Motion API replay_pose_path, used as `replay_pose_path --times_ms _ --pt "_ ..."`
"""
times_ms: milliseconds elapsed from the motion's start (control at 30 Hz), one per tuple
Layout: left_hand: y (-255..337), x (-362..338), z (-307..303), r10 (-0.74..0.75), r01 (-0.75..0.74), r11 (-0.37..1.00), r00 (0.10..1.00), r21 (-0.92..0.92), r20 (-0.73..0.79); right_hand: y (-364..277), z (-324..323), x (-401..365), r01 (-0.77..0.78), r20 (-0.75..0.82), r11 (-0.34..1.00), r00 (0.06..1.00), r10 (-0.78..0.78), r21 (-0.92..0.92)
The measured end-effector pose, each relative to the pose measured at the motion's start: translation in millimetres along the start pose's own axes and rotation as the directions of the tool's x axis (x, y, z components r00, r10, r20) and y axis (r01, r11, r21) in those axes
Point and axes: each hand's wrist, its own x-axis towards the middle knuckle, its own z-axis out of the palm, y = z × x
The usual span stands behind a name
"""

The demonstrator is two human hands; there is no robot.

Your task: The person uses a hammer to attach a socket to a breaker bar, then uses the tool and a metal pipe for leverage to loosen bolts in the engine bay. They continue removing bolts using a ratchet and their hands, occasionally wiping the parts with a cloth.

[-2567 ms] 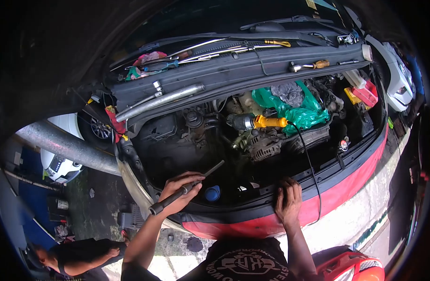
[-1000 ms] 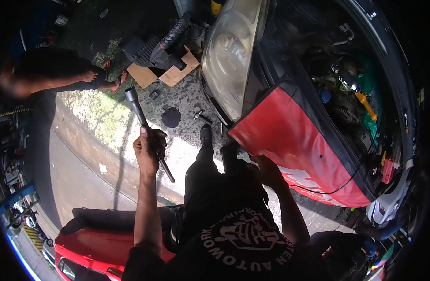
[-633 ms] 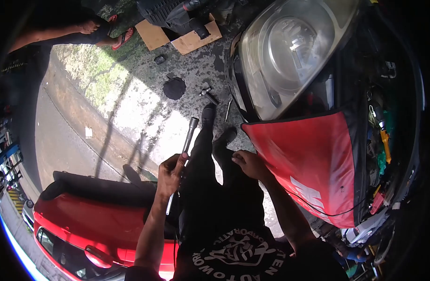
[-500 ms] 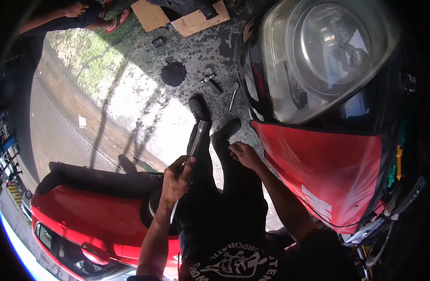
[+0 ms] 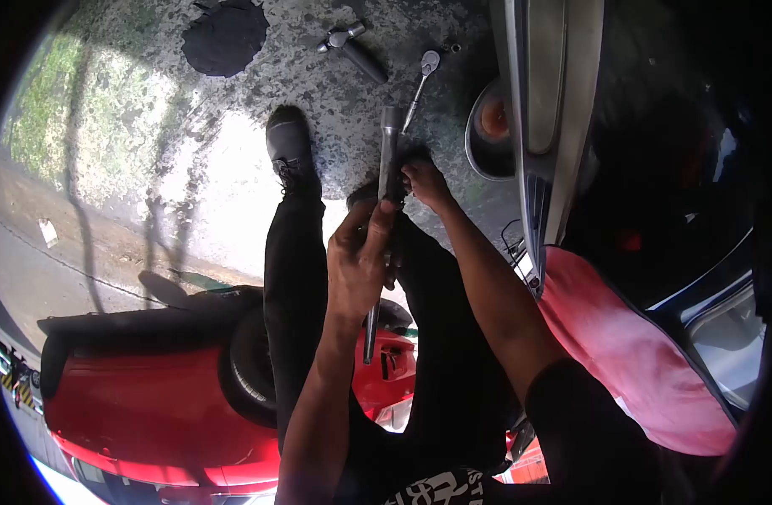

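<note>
Socket bar [image 5: 387, 164] pointing far, mid-scene; my left hand [image 5: 356, 257] is gripping it round the middle, thumb [image 5: 379, 229] lying along it, probably for steadiness. My right hand [image 5: 425, 183] is resting half-curled just right; whether it's pinching anything, I cannot tell. Beyond, ratchet [image 5: 421, 88] and hammer [image 5: 362, 59] are lying on the floor [image 5: 348, 118], perhaps for easy reach

Mottled grey floor [image 5: 344, 109], glaring sunlit patch [image 5: 230, 172] left of centre, greenish stretch [image 5: 42, 105] farther left, thin shadows [image 5: 71, 160].
</note>
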Motion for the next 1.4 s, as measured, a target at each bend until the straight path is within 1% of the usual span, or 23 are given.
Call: replay_pose_path --times_ms 100,133,233,300,333,400,433,467,567,633,700,767,800,833,867,933,967,1000,1033,1167,1300,1367,1400 --pt "-27 19 -10 0.027 -0.032 0.997 0.997 -0.068 -0.070 -14 3 68 0.146 -0.140 0.922 0.968 -0.207 -0.358" --pt "-29 24 -15 -0.002 -0.004 0.997 0.996 -0.072 -0.087 -33 -1 86 0.099 -0.178 0.935 0.970 -0.168 -0.340" --pt "-21 35 -25 0.002 -0.011 0.998 0.987 -0.055 -0.161 -99 5 142 0.233 -0.177 0.884 0.929 -0.326 -0.405" --pt "-5 35 -30 -0.032 0.000 0.988 0.978 -0.154 -0.206 -173 34 141 0.312 -0.164 0.808 0.882 -0.442 -0.500" --pt "-8 38 -34 -0.030 -0.009 0.985 0.975 -0.173 -0.220 -193 49 156 0.374 -0.085 0.727 0.857 -0.508 -0.576" --pt "-4 40 -37 -0.070 -0.014 0.954 0.962 -0.301 -0.265 -234 94 165 0.503 -0.011 0.570 0.744 -0.668 -0.649" --pt "-2 41 -41 -0.093 -0.018 0.932 0.954 -0.363 -0.286 -242 117 181 0.634 0.023 0.469 0.609 -0.793 -0.615" --pt "-7 44 -47 -0.058 -0.060 0.928 0.952 -0.368 -0.301 -265 138 178 0.662 0.063 0.411 0.569 -0.820 -0.626" --pt "0 51 -62 -0.065 -0.095 0.917 0.923 -0.387 -0.380 -297 190 189 0.700 0.058 0.479 0.593 -0.803 -0.530" --pt "6 52 -68 -0.063 -0.110 0.910 0.916 -0.399 -0.397 -308 206 172 0.621 0.018 0.588 0.695 -0.718 -0.518" --pt "8 53 -69 -0.015 -0.177 0.902 0.899 -0.394 -0.438 -277 213 173 0.661 -0.060 0.617 0.660 -0.749 -0.428" --pt "11 53 -69 -0.007 -0.183 0.901 0.900 -0.394 -0.435 -236 199 182 0.623 -0.212 0.709 0.683 -0.699 -0.330" --pt "11 54 -68 -0.003 -0.180 0.902 0.906 -0.392 -0.422 -228 168 151 0.532 -0.267 0.664 0.638 -0.723 -0.526" --pt "8 55 -68 0.001 -0.177 0.904 0.911 -0.389 -0.412 -207 143 150 0.478 -0.351 0.717 0.645 -0.679 -0.508" --pt "8 56 -67 0.004 -0.175 0.906 0.914 -0.385 -0.405 -191 116 147 0.330 -0.478 0.835 0.701 -0.529 -0.441" --pt "9 57 -63 0.000 -0.155 0.917 0.922 -0.367 -0.388 -141 46 164 0.219 -0.626 0.782 0.492 -0.605 -0.583" --pt "10 57 -62 -0.004 -0.143 0.924 0.924 -0.354 -0.382 -112 10 178 0.166 -0.692 0.816 0.454 -0.562 -0.554" --pt "9 58 -61 -0.003 -0.139 0.928 0.925 -0.345 -0.380 -80 -27 193 -0.155 -0.577 0.567 0.400 -0.712 -0.809" --pt "10 58 -60 -0.003 -0.134 0.933 0.926 -0.335 -0.377 -57 -58 205 -0.458 -0.407 0.201 0.413 -0.814 -0.866" --pt "5 61 -56 0.027 -0.143 0.949 0.924 -0.280 -0.381 -37 -124 236 -0.581 -0.526 0.213 0.445 -0.725 -0.786" --pt "7 62 -49 0.003 -0.109 0.958 0.929 -0.266 -0.371 -53 -151 275 -0.532 -0.557 0.340 0.321 -0.766 -0.775" --pt "7 63 -46 -0.003 -0.095 0.965 0.928 -0.245 -0.372 -105 -135 240 -0.450 -0.715 0.566 0.538 -0.446 -0.691" --pt "7 63 -45 0.009 -0.102 0.966 0.932 -0.238 -0.362 -112 -132 237 -0.453 -0.718 0.596 0.610 -0.335 -0.663"
